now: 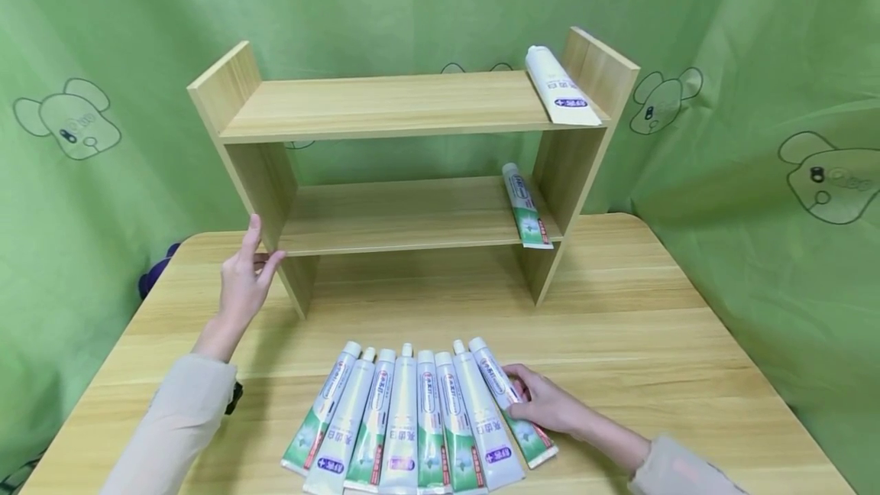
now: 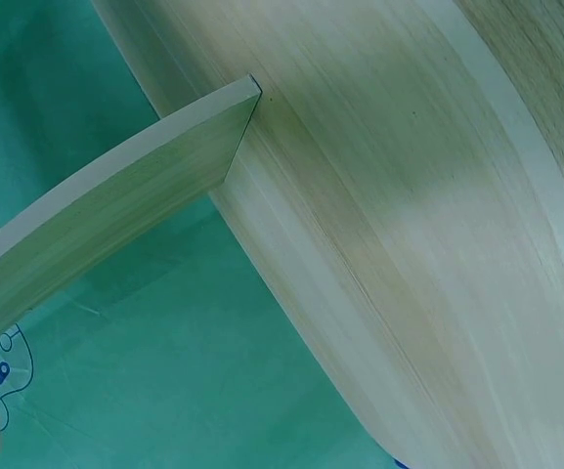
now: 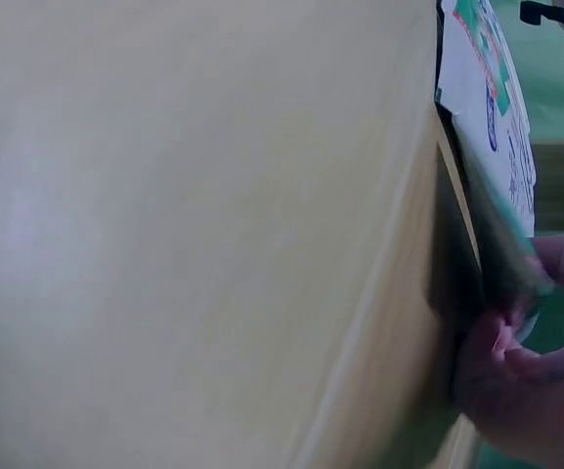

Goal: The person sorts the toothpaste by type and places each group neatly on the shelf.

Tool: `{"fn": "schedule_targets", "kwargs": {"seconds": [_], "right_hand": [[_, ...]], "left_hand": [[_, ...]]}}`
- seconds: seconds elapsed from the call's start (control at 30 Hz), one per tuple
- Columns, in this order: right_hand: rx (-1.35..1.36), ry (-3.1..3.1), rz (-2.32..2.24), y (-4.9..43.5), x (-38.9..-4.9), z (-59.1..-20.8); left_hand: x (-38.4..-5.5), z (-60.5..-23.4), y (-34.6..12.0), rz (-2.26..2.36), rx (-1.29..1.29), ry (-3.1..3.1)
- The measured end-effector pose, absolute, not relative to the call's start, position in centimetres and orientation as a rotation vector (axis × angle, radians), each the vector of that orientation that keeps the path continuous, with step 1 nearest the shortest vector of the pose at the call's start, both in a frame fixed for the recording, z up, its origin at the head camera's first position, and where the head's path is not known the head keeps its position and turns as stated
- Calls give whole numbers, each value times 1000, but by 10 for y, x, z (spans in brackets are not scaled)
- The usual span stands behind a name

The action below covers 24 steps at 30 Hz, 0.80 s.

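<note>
Several toothpaste tubes (image 1: 402, 426) lie fanned side by side on the table, caps pointing toward the shelf. My right hand (image 1: 546, 402) pinches the rightmost toothpaste tube (image 1: 491, 369), thumb on its upper face; in the right wrist view the fingers close around a blurred tube. My left hand (image 1: 244, 285) grips the left side panel of the wooden shelf (image 1: 392, 220) near the middle board, its index finger pointing up. In the left wrist view only a fingertip shows at a board's edge. One green-and-white tube (image 1: 525, 208) rests on the middle board's right end; a white tube (image 1: 558, 90) lies above it on the top board.
The shelf stands on a light wooden table (image 1: 639, 312) with rounded far corners. Green curtains (image 1: 412, 6) printed with mouse faces hang behind and at both sides. Something dark purple (image 1: 156, 270) shows past the table's left edge.
</note>
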State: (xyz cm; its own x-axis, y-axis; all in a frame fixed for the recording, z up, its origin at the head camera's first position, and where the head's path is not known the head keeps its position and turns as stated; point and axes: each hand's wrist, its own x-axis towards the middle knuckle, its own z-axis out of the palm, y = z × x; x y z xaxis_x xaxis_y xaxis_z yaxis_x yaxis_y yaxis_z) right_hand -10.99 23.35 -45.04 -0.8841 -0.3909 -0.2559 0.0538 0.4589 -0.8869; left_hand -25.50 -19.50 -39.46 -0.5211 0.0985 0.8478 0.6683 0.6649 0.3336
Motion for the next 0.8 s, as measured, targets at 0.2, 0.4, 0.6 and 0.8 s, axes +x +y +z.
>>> {"fn": "schedule_targets", "kwargs": {"seconds": [0.2, 0.4, 0.6, 0.8], "right_hand": [[-245, 2220, -1490, 237, -111, -451], [-258, 2153, -1572, 239, -115, -445], [-268, 2097, -1679, 242, -120, -436], [-181, 2004, -1805, 240, -124, -427]], "left_hand": [[-255, -396, -196, -824, -595, -2017], [-255, -396, -196, -828, -594, -2005], [-256, -396, -196, -823, -596, -2008], [-256, -395, -196, -822, -603, -2012]]}}
